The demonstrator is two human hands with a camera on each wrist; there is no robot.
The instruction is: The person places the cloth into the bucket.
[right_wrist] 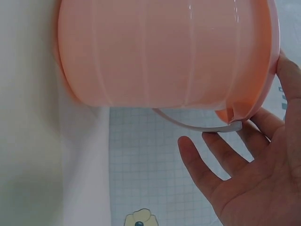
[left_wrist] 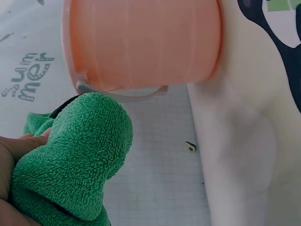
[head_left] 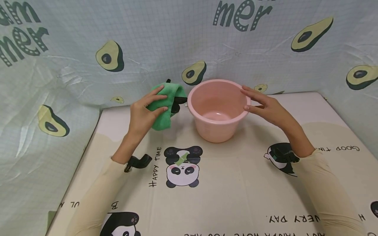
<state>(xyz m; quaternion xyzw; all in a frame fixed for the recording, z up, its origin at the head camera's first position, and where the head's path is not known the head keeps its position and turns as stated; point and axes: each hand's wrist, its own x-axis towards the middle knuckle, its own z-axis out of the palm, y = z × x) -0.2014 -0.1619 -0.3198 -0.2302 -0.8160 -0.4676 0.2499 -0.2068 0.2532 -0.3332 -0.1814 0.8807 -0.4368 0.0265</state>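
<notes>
So the table point(head_left: 230, 183) runs back to a sheet point(head_left: 153, 39), and the bucket point(head_left: 217, 131) stands upright near that back edge, somewhat nearer the left side edge than the right. There's a gap between it and both side edges, and a much longer stretch of table on the near side, with a panda print point(head_left: 182, 173) just in front. On its left the room is tight: the towel point(head_left: 161, 121) is just beside the rim, and I can't tell if they touch.

Count: one bucket, pink, with one handle point(right_wrist: 188, 126) hanging down its far side. One towel, green, bunched up, with black bits point(head_left: 180, 100) poking out of the folds, no clue what they are. Five big avocado prints on the sheet in the head view.

Hands: two. The left hand point(head_left: 144, 111) is pinching the towel between thumb and fingers, and the left wrist view shows it held up off the table. The right hand point(head_left: 267, 109) is spread pretty wide, fingers mostly straight, thumb and index resting at the right side of the bucket's rim, little finger sticking out clear of it
</notes>
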